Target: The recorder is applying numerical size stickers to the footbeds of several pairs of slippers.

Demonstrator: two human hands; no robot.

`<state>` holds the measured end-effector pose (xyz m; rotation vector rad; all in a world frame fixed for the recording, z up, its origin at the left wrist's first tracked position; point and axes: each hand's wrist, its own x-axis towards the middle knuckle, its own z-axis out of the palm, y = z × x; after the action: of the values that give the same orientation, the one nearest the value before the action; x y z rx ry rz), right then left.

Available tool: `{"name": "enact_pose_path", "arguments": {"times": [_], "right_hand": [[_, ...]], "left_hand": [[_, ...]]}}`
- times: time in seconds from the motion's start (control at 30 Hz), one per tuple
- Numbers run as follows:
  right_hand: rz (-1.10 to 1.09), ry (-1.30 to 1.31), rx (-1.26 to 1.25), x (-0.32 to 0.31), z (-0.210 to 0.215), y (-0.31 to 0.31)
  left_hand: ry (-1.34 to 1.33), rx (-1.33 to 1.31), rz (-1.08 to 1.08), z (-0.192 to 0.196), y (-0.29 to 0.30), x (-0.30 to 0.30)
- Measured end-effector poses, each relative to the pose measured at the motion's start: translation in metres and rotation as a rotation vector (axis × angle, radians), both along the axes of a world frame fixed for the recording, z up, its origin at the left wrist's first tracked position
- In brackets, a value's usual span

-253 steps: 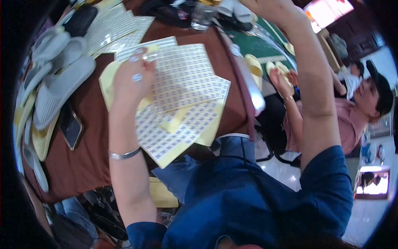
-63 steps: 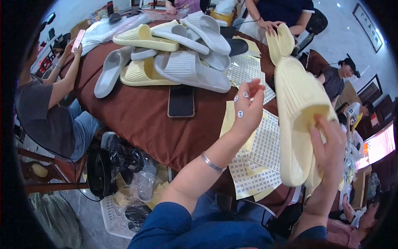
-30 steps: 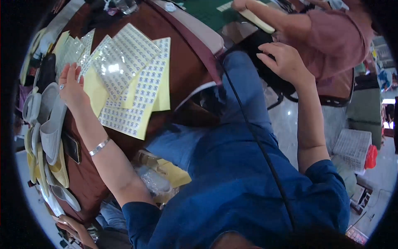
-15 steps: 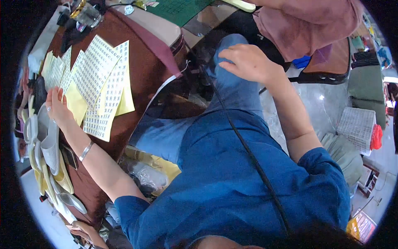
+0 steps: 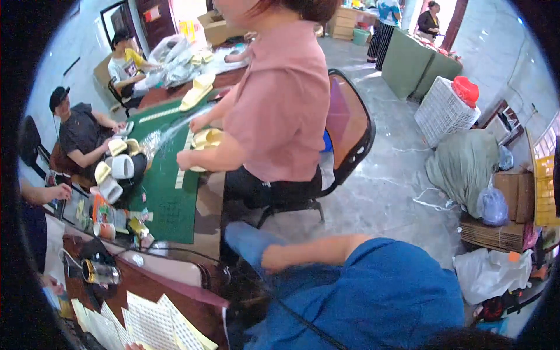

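Note:
My right hand (image 5: 274, 258) is on or beside my jeans-clad knee (image 5: 248, 240). Its fingers are blurred and hidden, so their pose does not show. At the bottom edge only a few fingertips of my left hand (image 5: 134, 346) appear, by the printed label sheets (image 5: 149, 318). These white and yellow sheets lie fanned out on the dark red table (image 5: 186, 294). A glass jar with a gold rim (image 5: 102, 272) stands behind them.
Ahead, a person in a pink shirt (image 5: 280, 105) handles pale yellow slippers (image 5: 207, 140) over a green mat (image 5: 169, 204). Others sit along the far left side. A chair (image 5: 353, 125), white basket (image 5: 446, 111) and large grey-green sack (image 5: 464, 169) stand to the right.
The view has swung up toward the room, so the sheets and my left hand sit lower. The co-worker now shows from the head down. My right hand looks lower against my knee.

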<state>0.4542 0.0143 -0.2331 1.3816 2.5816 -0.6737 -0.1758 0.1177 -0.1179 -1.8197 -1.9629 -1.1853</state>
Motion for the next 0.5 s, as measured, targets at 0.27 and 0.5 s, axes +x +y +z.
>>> {"name": "enact_pose_path", "arguments": {"times": [0.27,0.5], "right_hand": [[-0.064,0.213,0.012,0.008,-0.007,0.027],[-0.116,0.216,-0.043,0.018,-0.011,0.044]], "left_hand": [[-0.230,0.032,-0.213,-0.016,0.121,0.041],[-0.439,0.024,-0.373,-0.013,0.167,0.114]]}}
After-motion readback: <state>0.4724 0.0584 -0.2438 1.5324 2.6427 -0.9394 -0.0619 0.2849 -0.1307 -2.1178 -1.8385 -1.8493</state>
